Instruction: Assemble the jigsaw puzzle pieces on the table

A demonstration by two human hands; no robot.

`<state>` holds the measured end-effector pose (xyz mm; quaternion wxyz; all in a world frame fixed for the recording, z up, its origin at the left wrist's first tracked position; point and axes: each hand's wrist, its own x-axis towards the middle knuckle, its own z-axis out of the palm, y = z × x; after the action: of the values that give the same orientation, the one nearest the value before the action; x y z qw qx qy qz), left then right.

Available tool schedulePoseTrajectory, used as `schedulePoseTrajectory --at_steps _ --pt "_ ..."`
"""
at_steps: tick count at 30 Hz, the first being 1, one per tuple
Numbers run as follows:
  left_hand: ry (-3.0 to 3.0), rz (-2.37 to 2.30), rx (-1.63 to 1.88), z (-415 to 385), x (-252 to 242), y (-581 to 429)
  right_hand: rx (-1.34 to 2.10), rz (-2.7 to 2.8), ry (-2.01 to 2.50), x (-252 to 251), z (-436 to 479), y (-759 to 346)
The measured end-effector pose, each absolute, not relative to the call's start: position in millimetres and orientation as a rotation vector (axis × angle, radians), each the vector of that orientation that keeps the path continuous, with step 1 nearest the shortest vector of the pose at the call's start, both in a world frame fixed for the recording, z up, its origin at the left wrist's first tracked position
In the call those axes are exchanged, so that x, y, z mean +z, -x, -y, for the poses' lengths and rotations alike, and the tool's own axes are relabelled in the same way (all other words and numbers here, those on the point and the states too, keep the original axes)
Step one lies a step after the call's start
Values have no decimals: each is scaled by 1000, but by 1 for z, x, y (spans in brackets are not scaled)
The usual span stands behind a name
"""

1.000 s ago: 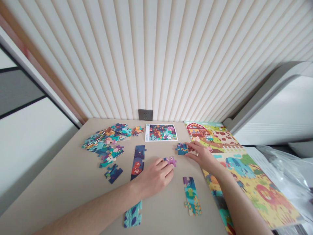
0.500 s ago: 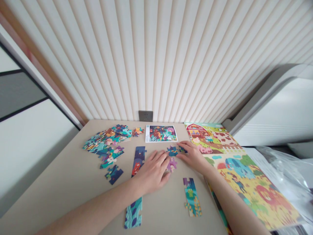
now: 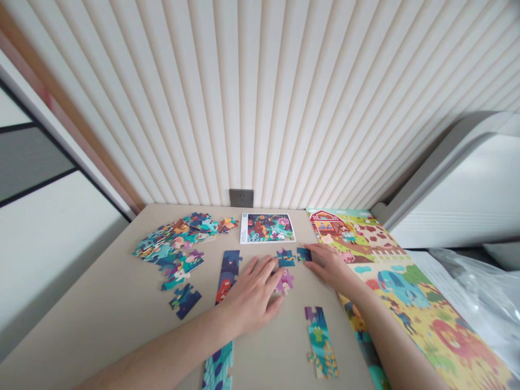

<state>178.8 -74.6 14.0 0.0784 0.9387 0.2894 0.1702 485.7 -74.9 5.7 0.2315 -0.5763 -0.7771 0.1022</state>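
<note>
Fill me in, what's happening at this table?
A person is handling jigsaw pieces. The right hand has thumb and finger on a small dark blue piece, just right of a blue piece. The left hand lies spread, fingertips at the blue piece and a purple piece. Two strips of pieces lie nearby: the left strip, partly hidden by the arm, and the right strip. A loose pile sits farther left.

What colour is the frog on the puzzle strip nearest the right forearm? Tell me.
The frog on the puzzle strip is green, seen best in the head view.
</note>
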Motion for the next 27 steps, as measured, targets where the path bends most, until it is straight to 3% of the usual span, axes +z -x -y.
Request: schedulePoseTrajectory --at_steps 27 --pt "-2803 -848 462 74 16 -180 330 2152 1532 10 78 -475"
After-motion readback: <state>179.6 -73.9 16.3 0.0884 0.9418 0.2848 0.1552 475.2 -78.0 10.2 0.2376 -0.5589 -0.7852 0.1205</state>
